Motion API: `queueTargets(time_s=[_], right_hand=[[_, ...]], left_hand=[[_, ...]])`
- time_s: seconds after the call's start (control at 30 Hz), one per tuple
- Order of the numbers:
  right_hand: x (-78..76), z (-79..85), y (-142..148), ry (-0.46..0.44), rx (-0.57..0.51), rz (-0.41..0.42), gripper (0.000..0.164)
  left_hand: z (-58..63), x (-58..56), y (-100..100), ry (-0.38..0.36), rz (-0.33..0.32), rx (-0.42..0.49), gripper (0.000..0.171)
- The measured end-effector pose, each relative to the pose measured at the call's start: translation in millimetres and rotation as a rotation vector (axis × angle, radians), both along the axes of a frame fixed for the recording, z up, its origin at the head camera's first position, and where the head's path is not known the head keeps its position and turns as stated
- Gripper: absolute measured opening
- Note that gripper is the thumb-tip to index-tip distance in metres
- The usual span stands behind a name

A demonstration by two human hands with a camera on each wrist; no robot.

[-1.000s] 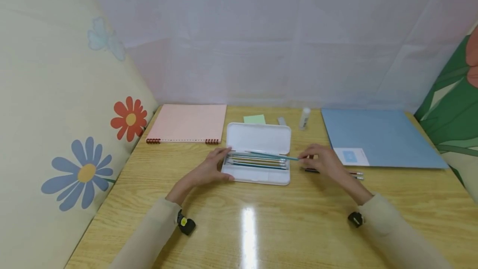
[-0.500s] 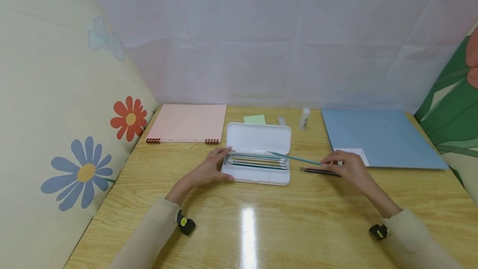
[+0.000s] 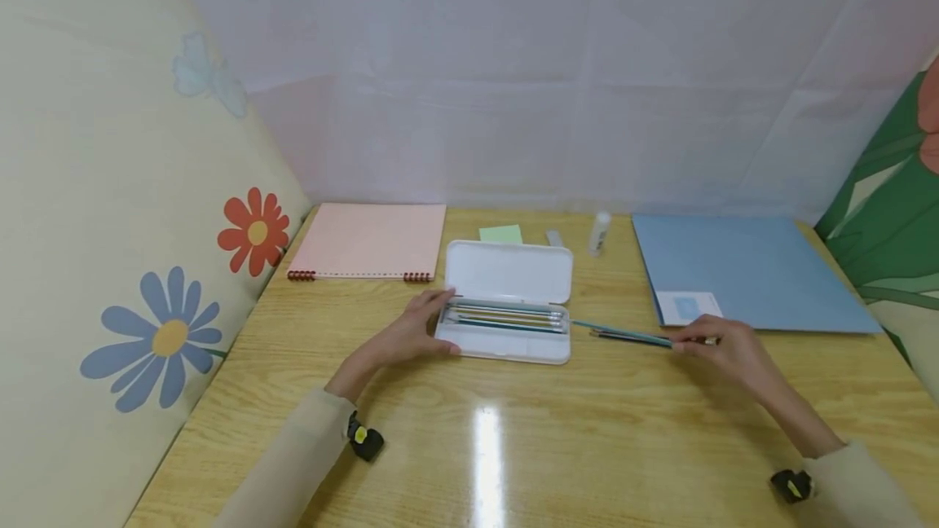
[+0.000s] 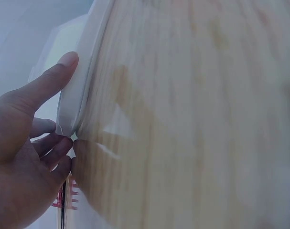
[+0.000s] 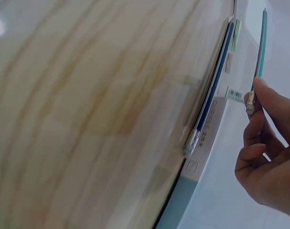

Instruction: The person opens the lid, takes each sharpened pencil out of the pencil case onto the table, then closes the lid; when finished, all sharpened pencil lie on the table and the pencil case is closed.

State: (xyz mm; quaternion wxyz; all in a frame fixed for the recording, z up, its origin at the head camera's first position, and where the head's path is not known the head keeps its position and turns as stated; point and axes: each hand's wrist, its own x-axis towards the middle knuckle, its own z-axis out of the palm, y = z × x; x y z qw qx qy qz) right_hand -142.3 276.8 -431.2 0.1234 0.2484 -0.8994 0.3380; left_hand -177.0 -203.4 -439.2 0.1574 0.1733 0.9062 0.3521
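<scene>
A white pencil case [image 3: 506,347] lies with its lid [image 3: 509,271] raised, holding several pencils [image 3: 506,316]. My left hand [image 3: 407,336] holds the case's left end; in the left wrist view the thumb lies along the white case [image 4: 85,71], with bent fingers at its corner. To the right of the case, my right hand [image 3: 726,346] pinches a teal pencil [image 3: 609,328] near its eraser end, tip toward the case. Dark pencils [image 5: 214,86] lie on the table beneath it, partly hidden by the hand in the head view.
A pink spiral notebook [image 3: 370,241] is at the back left. Behind the case are green sticky notes [image 3: 501,233] and a grey eraser [image 3: 553,238]. A glue stick [image 3: 598,233] stands nearby. At the right lies a blue folder [image 3: 756,267] with a white label.
My right hand has moved right and toward me, drawing the teal pencil from over the case to above the dark pencils. My left hand has stayed at the case.
</scene>
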Motion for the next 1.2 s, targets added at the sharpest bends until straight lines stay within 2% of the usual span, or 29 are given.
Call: queueTargets(time_s=[0.17,0.43,0.77,1.0,1.2], right_hand=[[4.0,-2.4,15,0.016,0.054,-0.01,0.019],[5.5,-9.9,32,0.011,0.054,-0.037,0.019],[3.5,-15.9,39,0.088,0.062,0.008,0.025],[-2.5,-20.1,39,0.21,0.153,0.065,0.029],[-2.4,-19.8,37,0.209,0.178,0.069,0.027]], left_hand=[[1.8,0.7,0,-0.007,0.004,-0.004,0.102],[3.2,1.5,0,-0.008,0.007,-0.011,0.102],[3.3,1.4,0,-0.007,-0.002,0.005,0.101],[2.3,0.9,0,-0.008,0.001,0.003,0.101],[1.2,0.1,0,-0.008,-0.003,0.008,0.101]])
